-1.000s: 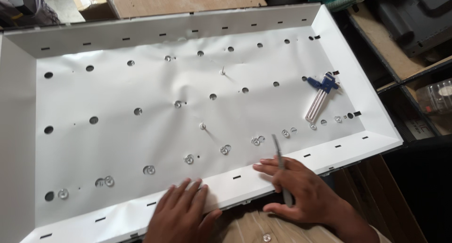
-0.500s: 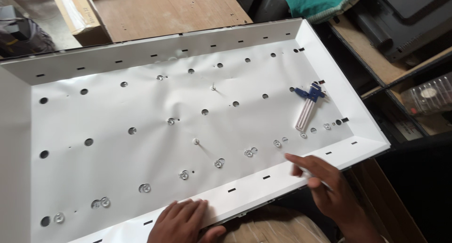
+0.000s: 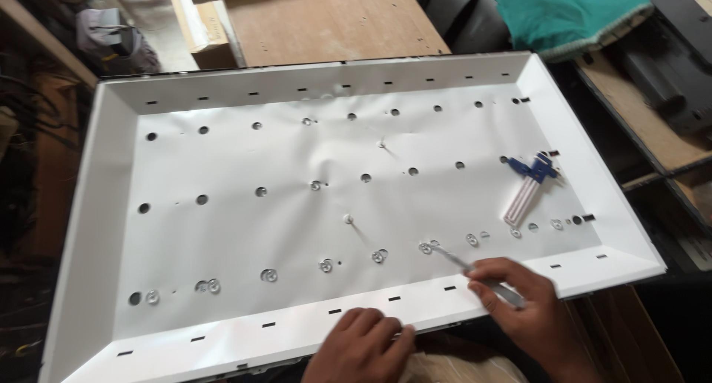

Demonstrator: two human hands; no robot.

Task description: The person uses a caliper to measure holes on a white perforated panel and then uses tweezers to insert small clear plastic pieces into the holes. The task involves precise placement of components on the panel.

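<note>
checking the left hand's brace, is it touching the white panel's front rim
Touching. The head view shows the left hand with its fingers lying flat on the near rim of the white panel, no gap showing between them.

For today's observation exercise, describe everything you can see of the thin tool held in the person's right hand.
The thin tool is a slim, grey, metallic-looking rod, possibly tweezers or a probe; its exact kind is unclear. It lies slanted, its tip pointing up-left toward a small round lens in the bottom row of the white panel. The right hand pinches its rear end, hiding that part, above the panel's sloped lower rim.
</note>
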